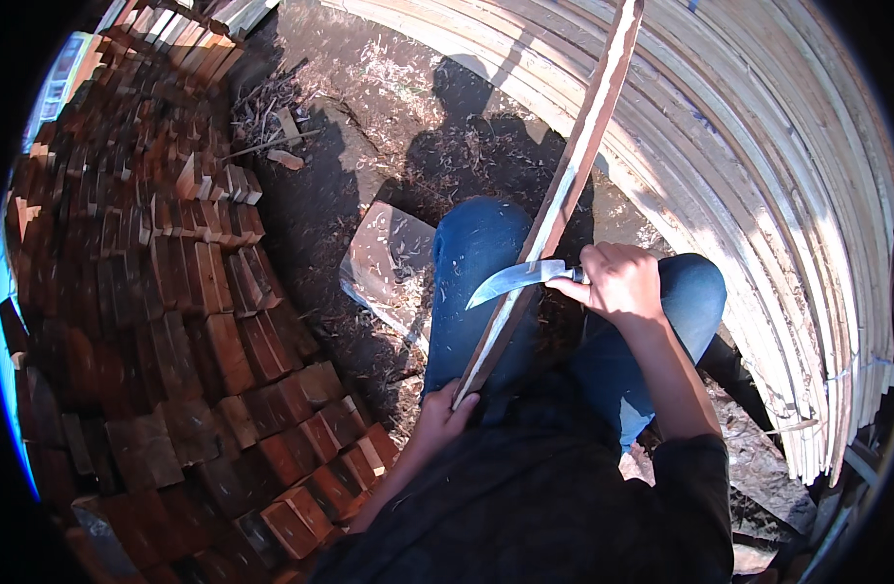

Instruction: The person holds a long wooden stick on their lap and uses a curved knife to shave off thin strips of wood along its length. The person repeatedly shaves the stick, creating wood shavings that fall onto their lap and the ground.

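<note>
The right hand (620, 282) is closed around the handle of a curved, shiny metal knife (505, 282), and the left hand (439, 420) grips the low end of a long, thin, brown wooden stick with a pale stripe (576, 170). The knife's blade crosses over the stick, above the left hand, with its tip pointing out to the left of the stick. I can't tell if the blade's edge is cutting in. The person's legs in blue jeans (476, 243) are bent, with one knee on each side of the stick. Left of the stick is a flat, brownish slab (369, 243) on dark ground with wood bits (369, 78). Farther left are many red-brown wooden blocks (228, 355) in piles. Right of the stick lie lots of long, pale wooden strips (749, 185).
</note>
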